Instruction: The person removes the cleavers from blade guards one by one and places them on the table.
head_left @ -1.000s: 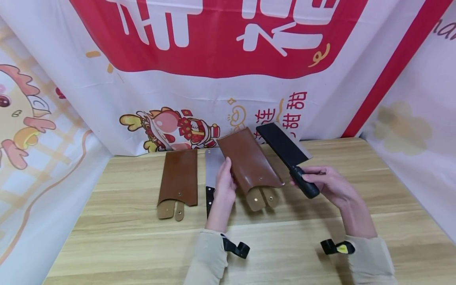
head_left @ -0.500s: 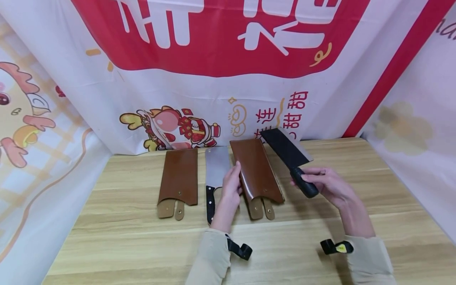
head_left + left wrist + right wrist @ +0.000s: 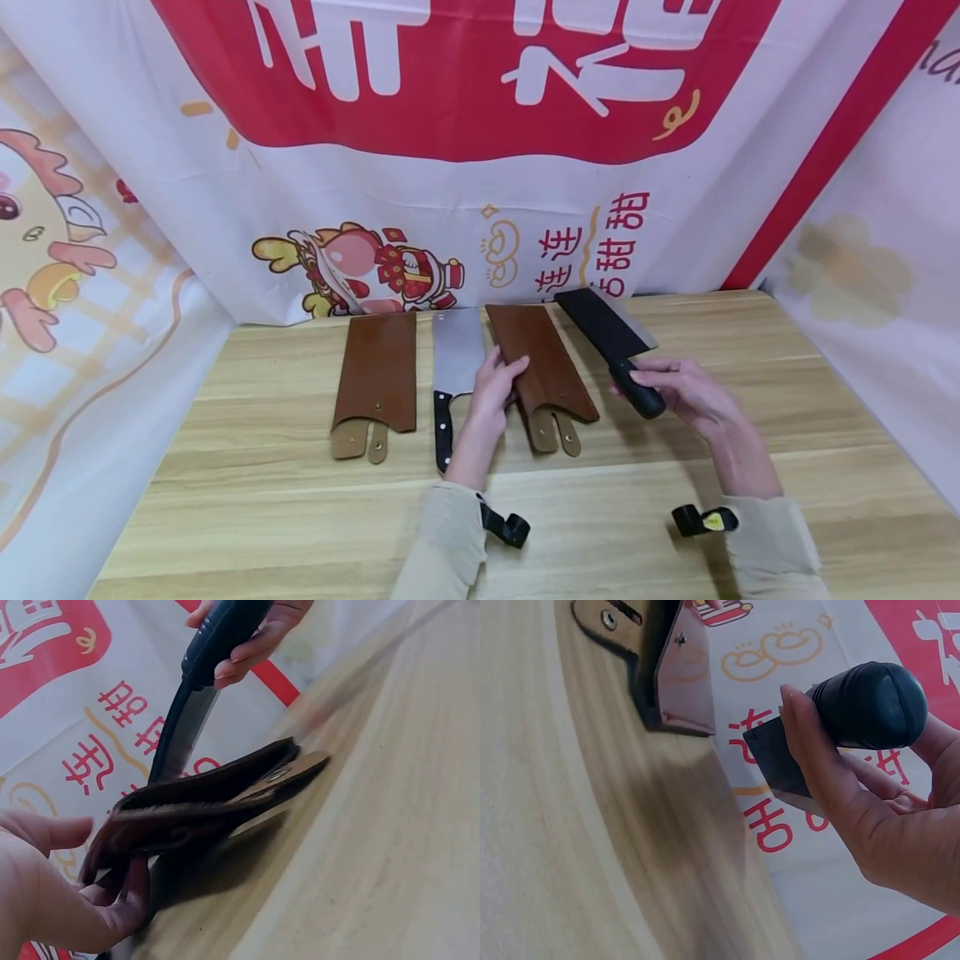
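Note:
My left hand is at the left edge of a brown leather knife sheath. In the left wrist view its fingers curl under that edge, while the thumb lies above it. The sheath's mouth and two tan snap straps face me, and its left side is tipped up. My right hand grips the black handle of a cleaver, holding it raised to the right of the sheath. The cleaver's dark blade with a silver edge points away to the upper left.
Left of my left hand lies a second cleaver with a silver blade and black riveted handle, partly hidden by the hand. Farther left, another brown sheath lies flat on the wooden table. A printed cloth hangs behind.
The left-hand sheath has come down from a raised, slanted pose to lie lower and straighter, slightly right. My left thumb has moved over its face. The black cleaver has lowered slightly.

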Motion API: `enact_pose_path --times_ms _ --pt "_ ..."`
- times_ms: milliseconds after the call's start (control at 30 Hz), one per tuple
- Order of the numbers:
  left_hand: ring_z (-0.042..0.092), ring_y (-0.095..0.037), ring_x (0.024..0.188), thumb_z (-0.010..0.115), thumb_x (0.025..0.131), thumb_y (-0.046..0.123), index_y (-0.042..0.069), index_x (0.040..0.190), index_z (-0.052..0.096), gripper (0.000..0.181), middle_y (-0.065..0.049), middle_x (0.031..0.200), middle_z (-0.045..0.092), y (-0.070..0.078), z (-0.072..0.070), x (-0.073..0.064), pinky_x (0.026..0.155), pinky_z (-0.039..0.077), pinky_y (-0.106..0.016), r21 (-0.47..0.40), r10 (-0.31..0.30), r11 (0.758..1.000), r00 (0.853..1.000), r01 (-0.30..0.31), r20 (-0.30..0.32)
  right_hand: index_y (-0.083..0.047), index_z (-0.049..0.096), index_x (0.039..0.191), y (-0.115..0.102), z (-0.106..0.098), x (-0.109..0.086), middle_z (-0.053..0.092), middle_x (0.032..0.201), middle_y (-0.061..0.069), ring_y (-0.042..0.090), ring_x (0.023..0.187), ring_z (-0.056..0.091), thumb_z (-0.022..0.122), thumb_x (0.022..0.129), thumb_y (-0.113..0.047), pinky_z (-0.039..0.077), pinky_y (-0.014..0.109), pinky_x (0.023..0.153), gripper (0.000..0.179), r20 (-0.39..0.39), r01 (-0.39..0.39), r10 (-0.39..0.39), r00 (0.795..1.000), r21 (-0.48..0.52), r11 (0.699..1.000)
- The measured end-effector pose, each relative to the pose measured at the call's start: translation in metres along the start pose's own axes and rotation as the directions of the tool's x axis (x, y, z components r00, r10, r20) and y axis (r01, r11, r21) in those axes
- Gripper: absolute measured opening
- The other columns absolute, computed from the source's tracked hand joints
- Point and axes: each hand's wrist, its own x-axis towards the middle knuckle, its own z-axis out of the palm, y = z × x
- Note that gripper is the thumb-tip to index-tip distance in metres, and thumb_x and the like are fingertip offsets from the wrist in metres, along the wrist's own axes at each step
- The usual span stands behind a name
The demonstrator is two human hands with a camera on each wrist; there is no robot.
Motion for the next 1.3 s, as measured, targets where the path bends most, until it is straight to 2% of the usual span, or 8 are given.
enact_pose_path --times_ms 133,267,400,667,867,967,1067,1300 --pt "0.037 -0.035 0.148 0.066 0.089 -0.008 0.004 0.163 0.024 0.086 -0.023 0.163 0.035 0.001 0.002 0.001 0.123 0.027 -0.045 0.086 0.087 0.993 0.996 -0.087 0.006 -0.008 0.079 0.107 0.001 -0.002 0.001 0.078 0.102 0.015 0.02 0.101 0.075 0.059 0.102 0.001 0.058 0.026 0.084 0.022 -0.021 -0.018 0.017 1.0 -0.026 1.0" --pt "0.027 -0.034 0.153 0.064 0.085 -0.015 -0.002 0.162 0.024 0.088 -0.024 0.164 0.032 0.0 0.004 0.002 0.125 0.021 -0.043 0.197 0.157 0.968 0.988 -0.155 0.007 -0.008 0.08 0.107 0.002 -0.004 0.002 0.078 0.101 0.013 0.018 0.102 0.075 0.061 0.102 -0.001 0.057 0.025 0.084 0.021 -0.042 -0.039 0.037 0.998 -0.054 0.998" --pt "0.027 -0.036 0.152 0.062 0.086 -0.015 -0.004 0.161 0.025 0.084 -0.026 0.163 0.031 -0.001 0.005 0.002 0.125 0.023 -0.043 0.271 0.171 0.948 0.985 -0.167 0.007 -0.009 0.079 0.106 0.005 -0.005 0.003 0.078 0.101 0.013 0.016 0.101 0.074 0.061 0.103 -0.003 0.057 0.024 0.084 0.019 -0.057 -0.048 0.044 0.997 -0.066 0.997" --pt "0.028 -0.036 0.152 0.057 0.088 -0.015 -0.006 0.16 0.026 0.079 -0.024 0.164 0.03 -0.001 0.003 0.001 0.124 0.025 -0.044 0.314 0.184 0.932 0.982 -0.184 0.03 -0.007 0.079 0.106 0.009 -0.009 0.004 0.079 0.1 0.012 0.014 0.101 0.074 0.06 0.103 -0.003 0.056 0.023 0.084 0.02 -0.056 -0.046 0.042 0.998 -0.073 0.996" --pt "0.027 -0.037 0.152 0.056 0.088 -0.014 -0.008 0.159 0.027 0.077 -0.024 0.165 0.029 0.0 0.002 -0.001 0.124 0.025 -0.044 0.353 0.203 0.913 0.978 -0.204 0.041 0.007 0.07 0.12 0.011 -0.01 0.005 0.078 0.099 0.012 0.015 0.095 0.075 0.061 0.102 -0.002 0.058 0.024 0.08 0.022 -0.076 -0.051 0.042 0.996 -0.121 0.991" --pt "0.031 -0.038 0.149 0.057 0.088 -0.012 -0.007 0.159 0.029 0.076 -0.024 0.164 0.032 0.001 0.001 -0.002 0.122 0.029 -0.045 0.405 0.21 0.891 0.977 -0.204 0.031 0.018 0.057 0.132 0.013 -0.007 0.007 0.077 0.096 0.006 0.01 0.087 0.073 0.065 0.1 -0.005 0.059 0.024 0.076 0.04 -0.137 -0.085 0.056 0.989 -0.218 0.972" --pt "0.036 -0.039 0.147 0.057 0.09 -0.012 -0.004 0.159 0.031 0.074 -0.022 0.163 0.034 0.0 0.0 -0.001 0.119 0.034 -0.047 0.435 0.212 0.879 0.977 -0.196 0.013 0.022 0.048 0.138 0.015 -0.005 0.008 0.073 0.105 0.005 0.006 0.082 0.07 0.069 0.098 -0.008 0.058 0.024 0.075 0.054 -0.182 -0.117 0.059 0.982 -0.329 0.937" --pt "0.04 -0.038 0.145 0.053 0.09 -0.016 -0.001 0.159 0.033 0.073 -0.02 0.163 0.035 0.0 -0.002 0.001 0.116 0.039 -0.048 0.437 0.223 0.876 0.975 -0.205 0.009 0.023 0.046 0.139 0.018 0.0 0.01 0.053 0.141 0.036 0.007 0.091 0.068 0.071 0.096 -0.011 0.059 0.027 0.081 0.06 -0.175 -0.136 0.059 0.983 -0.466 0.874"
